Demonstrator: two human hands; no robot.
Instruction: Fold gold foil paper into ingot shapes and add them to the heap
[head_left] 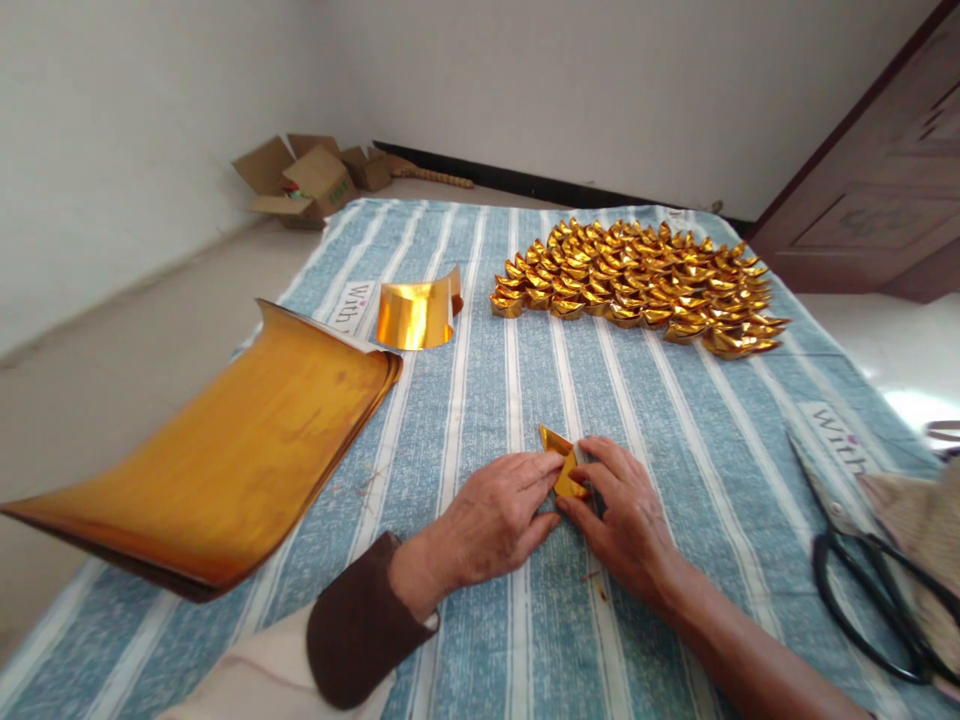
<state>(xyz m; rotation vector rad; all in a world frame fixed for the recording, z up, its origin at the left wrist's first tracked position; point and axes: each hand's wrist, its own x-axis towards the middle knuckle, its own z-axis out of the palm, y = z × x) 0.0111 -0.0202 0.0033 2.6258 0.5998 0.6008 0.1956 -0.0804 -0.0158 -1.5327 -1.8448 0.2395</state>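
Note:
A small piece of folded gold foil paper (568, 478) lies on the striped cloth, between my two hands. My left hand (499, 515) presses on its left side, fingertips closed over the paper. From the other side my right hand (624, 500) grips the right edge with thumb and fingers. The fingers cover part of the folds. Beyond, a curled gold foil sheet (416, 316) stands on the cloth. To the left lies a stack of large gold sheets (247, 430) with raised corners. Many folded gold paper ingots (637, 275) sit in tight rows at the far right.
Black-handled scissors (862, 560) lie at the right edge, beside a beige cloth (922, 540). Blue-and-white striped cloth (480, 400) covers the table. Open cardboard boxes (315, 180) stand on the floor at the back left, and a reddish-brown wooden door (870, 190) is at the right.

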